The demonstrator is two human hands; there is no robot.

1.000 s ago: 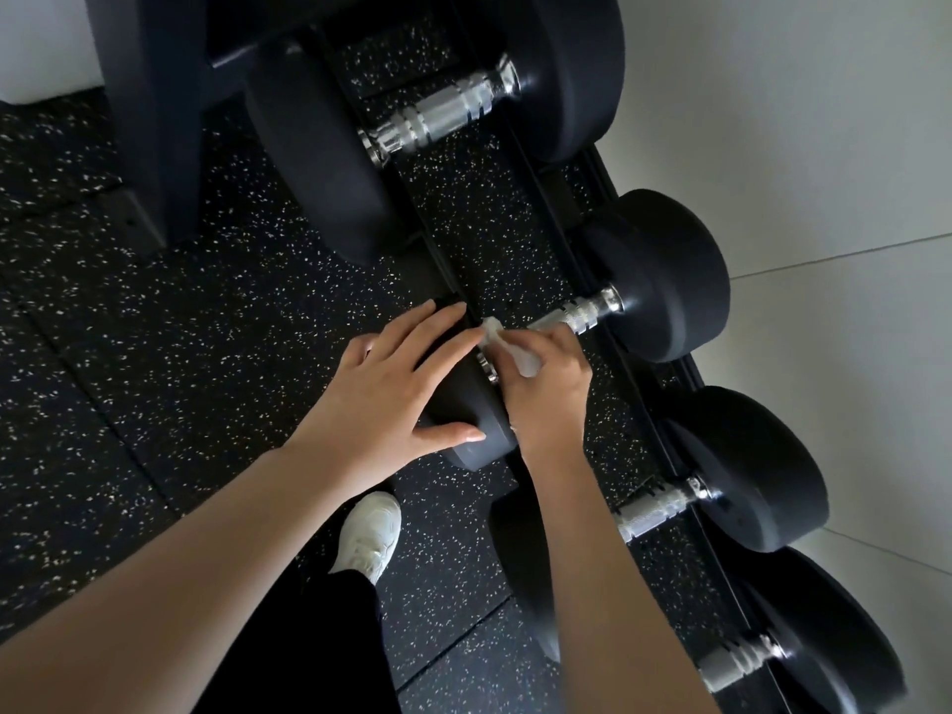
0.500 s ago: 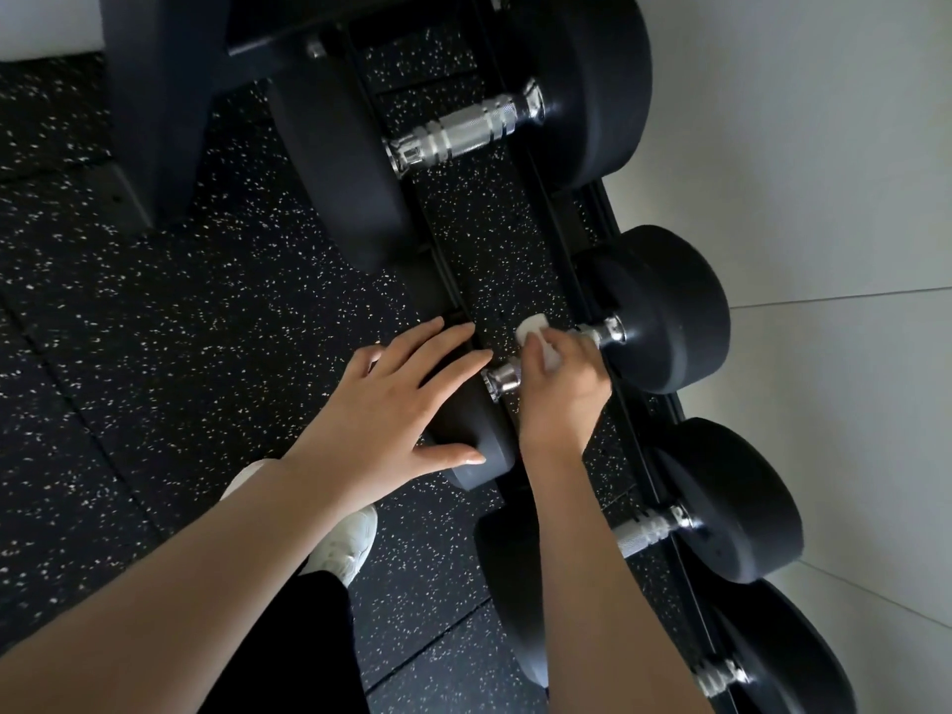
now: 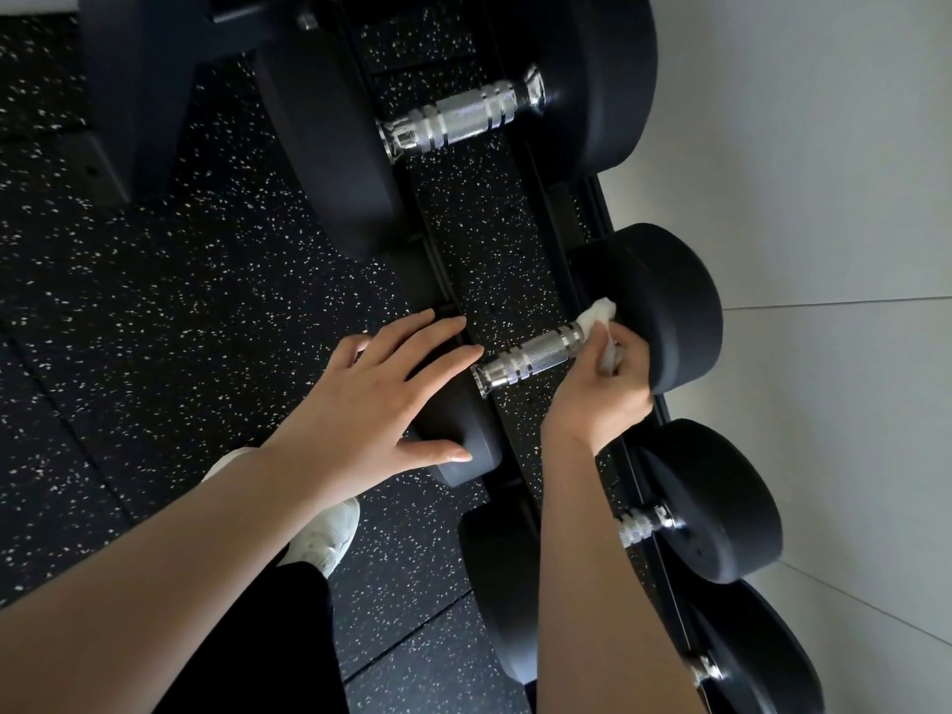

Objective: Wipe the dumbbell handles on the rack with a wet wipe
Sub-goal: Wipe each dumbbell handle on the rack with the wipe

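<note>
A black dumbbell lies across the rack (image 3: 546,234), its knurled chrome handle (image 3: 530,355) bare along most of its length. My right hand (image 3: 608,389) grips a crumpled white wet wipe (image 3: 597,314) wrapped round the far end of that handle, against the far head (image 3: 669,306). My left hand (image 3: 381,404) rests with straight, spread fingers on the near head (image 3: 463,435). A larger dumbbell with a chrome handle (image 3: 463,118) sits further up the rack.
Two more dumbbells (image 3: 711,502) lie lower on the rack, their handles partly hidden by my right forearm. A pale wall (image 3: 824,198) runs close behind the rack. Speckled black rubber floor (image 3: 154,301) and my white shoe (image 3: 329,533) are to the left.
My right hand has slid the wipe along the handle from the near end to the far end, baring the chrome. The left hand has stayed on the near head.
</note>
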